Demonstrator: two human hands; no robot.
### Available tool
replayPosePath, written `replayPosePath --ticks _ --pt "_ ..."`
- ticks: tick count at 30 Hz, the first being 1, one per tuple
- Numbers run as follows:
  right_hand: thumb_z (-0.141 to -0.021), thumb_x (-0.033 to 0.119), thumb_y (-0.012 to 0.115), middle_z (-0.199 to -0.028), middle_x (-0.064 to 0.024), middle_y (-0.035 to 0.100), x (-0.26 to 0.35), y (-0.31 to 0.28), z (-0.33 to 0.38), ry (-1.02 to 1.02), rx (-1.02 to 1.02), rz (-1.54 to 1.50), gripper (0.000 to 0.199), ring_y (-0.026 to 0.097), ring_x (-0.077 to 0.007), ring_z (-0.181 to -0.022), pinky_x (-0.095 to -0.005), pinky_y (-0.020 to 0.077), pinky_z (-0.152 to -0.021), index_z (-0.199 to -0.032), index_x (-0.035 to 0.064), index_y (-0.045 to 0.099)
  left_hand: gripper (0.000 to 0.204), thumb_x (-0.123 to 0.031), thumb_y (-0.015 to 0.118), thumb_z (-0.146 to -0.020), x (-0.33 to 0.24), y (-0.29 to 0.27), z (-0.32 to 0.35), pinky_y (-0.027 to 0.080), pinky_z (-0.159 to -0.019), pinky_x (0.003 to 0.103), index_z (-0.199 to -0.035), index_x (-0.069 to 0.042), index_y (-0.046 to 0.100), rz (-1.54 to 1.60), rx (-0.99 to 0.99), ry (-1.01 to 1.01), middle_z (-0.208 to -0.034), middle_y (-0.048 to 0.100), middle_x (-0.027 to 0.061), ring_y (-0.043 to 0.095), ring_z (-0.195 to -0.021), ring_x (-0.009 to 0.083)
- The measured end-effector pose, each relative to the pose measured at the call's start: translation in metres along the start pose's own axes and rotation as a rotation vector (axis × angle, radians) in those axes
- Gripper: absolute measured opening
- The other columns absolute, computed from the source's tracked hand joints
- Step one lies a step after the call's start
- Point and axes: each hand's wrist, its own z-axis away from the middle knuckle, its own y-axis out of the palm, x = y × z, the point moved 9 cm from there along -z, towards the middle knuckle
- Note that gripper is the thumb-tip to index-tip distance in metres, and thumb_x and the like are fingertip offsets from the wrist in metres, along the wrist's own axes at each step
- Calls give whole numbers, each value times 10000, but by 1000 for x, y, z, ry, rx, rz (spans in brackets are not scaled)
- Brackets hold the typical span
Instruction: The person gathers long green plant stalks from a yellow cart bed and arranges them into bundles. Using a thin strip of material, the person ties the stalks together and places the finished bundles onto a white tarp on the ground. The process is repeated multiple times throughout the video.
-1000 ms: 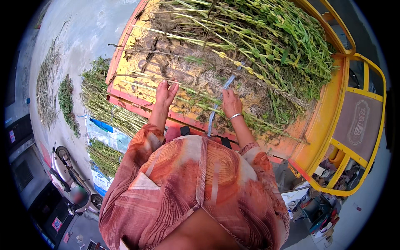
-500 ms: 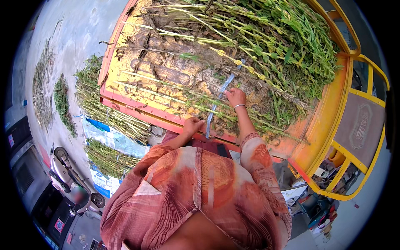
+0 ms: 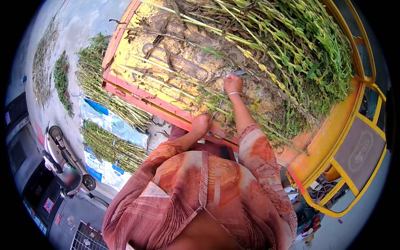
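There are two hands (image 3: 201,123) (image 3: 233,83), one strip (image 3: 239,73), one scooter (image 3: 53,153).

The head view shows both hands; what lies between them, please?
Head view: a bluish strip and thin stalks lie between the left hand and the right hand.

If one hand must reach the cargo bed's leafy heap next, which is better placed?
Probably the right hand: it's nearer the heap, while the left hand is by the near edge. Both seem to hold the blue strip.
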Motion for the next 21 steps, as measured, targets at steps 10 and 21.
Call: replayPosePath --ticks 10,21 --pt "-758 189 705 -603 -89 654 -27 15 -12 167 -167 -38 172 652 -185 -528 -316 519 -592 -740 40 620 187 -262 607 -767 23 0 -10 502 -628 447 -759 -80 649 -149 231 158 -772 641 138 631 -729 330" --pt "-780 108 672 -794 -136 646 -11 -77 115 -150 -391 307 347 638 -264 -676 -350 523 -624 -1090 1 561 227 -191 658 -752 51 -95 12 495 -666 432 -906 -43 581 161 249 259 -828 619 181 616 -781 342"
